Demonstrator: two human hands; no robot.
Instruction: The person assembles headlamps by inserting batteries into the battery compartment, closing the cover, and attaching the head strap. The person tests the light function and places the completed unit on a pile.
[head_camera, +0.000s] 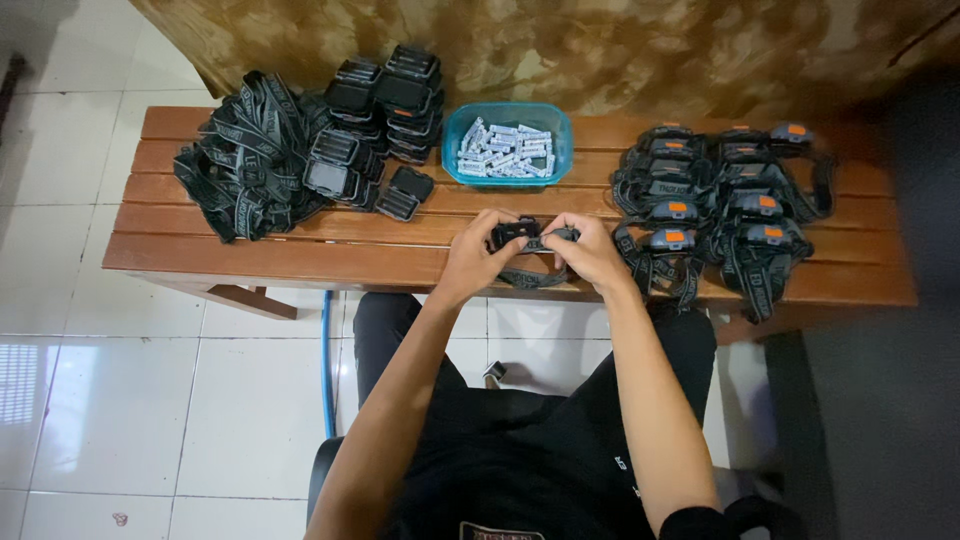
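Observation:
Over the front edge of a wooden slatted bench (300, 255), my left hand (475, 255) and my right hand (590, 250) together hold a black headlamp body (516, 233). Its grey strap (535, 277) loops down under my hands. My left hand grips the lamp's left side. My right hand pinches the strap end at the lamp's right side.
A heap of grey straps (245, 160) and a stack of black lamp bodies (385, 110) lie at the bench's left. A teal tub of white batteries (507, 147) stands at the middle back. Assembled headlamps with orange buttons (720, 205) pile up at the right.

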